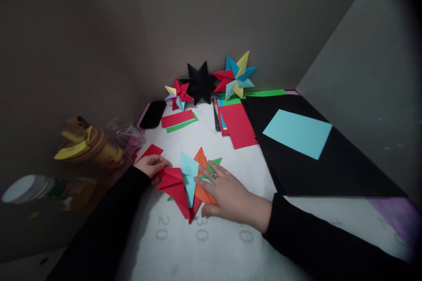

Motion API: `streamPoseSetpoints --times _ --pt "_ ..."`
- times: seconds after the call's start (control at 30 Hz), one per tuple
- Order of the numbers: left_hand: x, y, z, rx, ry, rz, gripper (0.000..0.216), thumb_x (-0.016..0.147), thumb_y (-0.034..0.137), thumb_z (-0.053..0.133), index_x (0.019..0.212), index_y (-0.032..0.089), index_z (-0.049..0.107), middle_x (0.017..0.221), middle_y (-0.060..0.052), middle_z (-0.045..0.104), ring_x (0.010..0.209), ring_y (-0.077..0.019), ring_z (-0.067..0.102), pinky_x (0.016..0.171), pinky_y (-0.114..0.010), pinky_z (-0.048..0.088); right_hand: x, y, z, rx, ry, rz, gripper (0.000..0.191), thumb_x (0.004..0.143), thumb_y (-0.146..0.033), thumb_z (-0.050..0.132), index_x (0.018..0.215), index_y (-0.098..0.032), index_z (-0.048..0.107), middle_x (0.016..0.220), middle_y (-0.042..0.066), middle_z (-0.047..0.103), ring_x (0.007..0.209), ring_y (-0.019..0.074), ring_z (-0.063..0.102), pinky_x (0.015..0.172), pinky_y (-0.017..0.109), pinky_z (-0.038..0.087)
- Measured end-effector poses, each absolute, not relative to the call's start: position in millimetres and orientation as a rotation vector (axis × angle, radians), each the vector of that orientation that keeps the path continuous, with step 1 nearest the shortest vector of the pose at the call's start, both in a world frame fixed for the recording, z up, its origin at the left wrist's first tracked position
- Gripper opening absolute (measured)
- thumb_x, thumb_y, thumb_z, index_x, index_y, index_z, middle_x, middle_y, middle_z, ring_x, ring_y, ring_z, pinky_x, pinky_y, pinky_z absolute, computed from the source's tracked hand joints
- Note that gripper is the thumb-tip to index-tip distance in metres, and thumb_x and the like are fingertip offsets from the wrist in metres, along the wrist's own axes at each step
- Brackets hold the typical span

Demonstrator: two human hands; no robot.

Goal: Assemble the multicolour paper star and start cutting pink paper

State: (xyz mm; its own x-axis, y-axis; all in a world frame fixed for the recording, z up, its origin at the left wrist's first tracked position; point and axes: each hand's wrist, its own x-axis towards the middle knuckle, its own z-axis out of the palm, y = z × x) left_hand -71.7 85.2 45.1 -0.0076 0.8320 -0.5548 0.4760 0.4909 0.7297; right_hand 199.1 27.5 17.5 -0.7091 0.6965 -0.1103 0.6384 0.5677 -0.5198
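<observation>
A folded paper star (190, 180) with red, light blue, orange and green points lies on the white gridded mat (220, 250). My left hand (152, 167), fingers curled together, pinches the edge of a red folded paper piece (174, 186) at the star's left side. Part of that grip is hidden behind the fingers. Across the orange and green points lies my right hand (227, 191), its fingers spread flat on the star and a ring on one of them. Just behind my left hand is a red paper piece (152, 150).
Finished stars lean on the back wall: a small multicoloured one (178, 94), a black one (200, 82) and a larger multicoloured one (235, 75). A phone (153, 114), red strips (178, 118), red sheets (237, 125), black sheets (316, 175), a light blue sheet (296, 133) and a lidded cup (89, 145) surround them.
</observation>
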Motion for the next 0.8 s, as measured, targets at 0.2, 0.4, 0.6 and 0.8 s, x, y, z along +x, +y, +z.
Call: streamPoseSetpoints --times 0.2,0.4,0.6,0.8 --pt "-60 81 49 1.290 1.710 0.284 0.004 0.075 0.016 0.057 0.075 0.017 0.054 0.033 0.008 0.050 0.025 -0.0091 0.046 0.027 -0.014 0.030 200 28 18 -1.152 -2.682 0.835 0.085 0.074 -0.072 0.052 0.142 -0.023 0.037 0.153 0.011 0.025 0.141 0.0371 0.006 0.112 0.049 0.016" --pt "-51 79 45 1.275 1.693 0.367 0.006 0.078 0.018 0.056 0.075 0.018 0.051 0.036 0.009 0.051 0.026 -0.0087 0.048 0.030 -0.015 0.034 200 27 22 -1.153 -2.685 0.844 0.084 0.076 -0.073 0.049 0.142 -0.024 0.037 0.153 0.010 0.025 0.141 0.0372 0.006 0.112 0.049 0.016" --pt "-52 61 24 1.197 1.497 0.633 0.019 0.073 0.028 0.065 0.084 0.018 0.052 0.052 0.006 0.059 0.040 -0.0096 0.057 0.041 -0.019 0.045 200 28 24 -1.148 -2.664 0.872 0.091 0.072 -0.079 0.044 0.142 -0.022 0.038 0.152 0.011 0.026 0.141 0.0384 0.007 0.112 0.050 0.017" --pt "-68 39 15 1.350 1.486 0.791 0.043 0.068 0.039 0.071 0.103 0.016 0.061 0.079 -0.004 0.067 0.062 -0.0152 0.063 0.060 -0.029 0.052 200 27 22 -1.149 -2.657 0.856 0.087 0.075 -0.077 0.043 0.142 -0.022 0.037 0.153 0.010 0.025 0.141 0.0377 0.007 0.112 0.049 0.016"
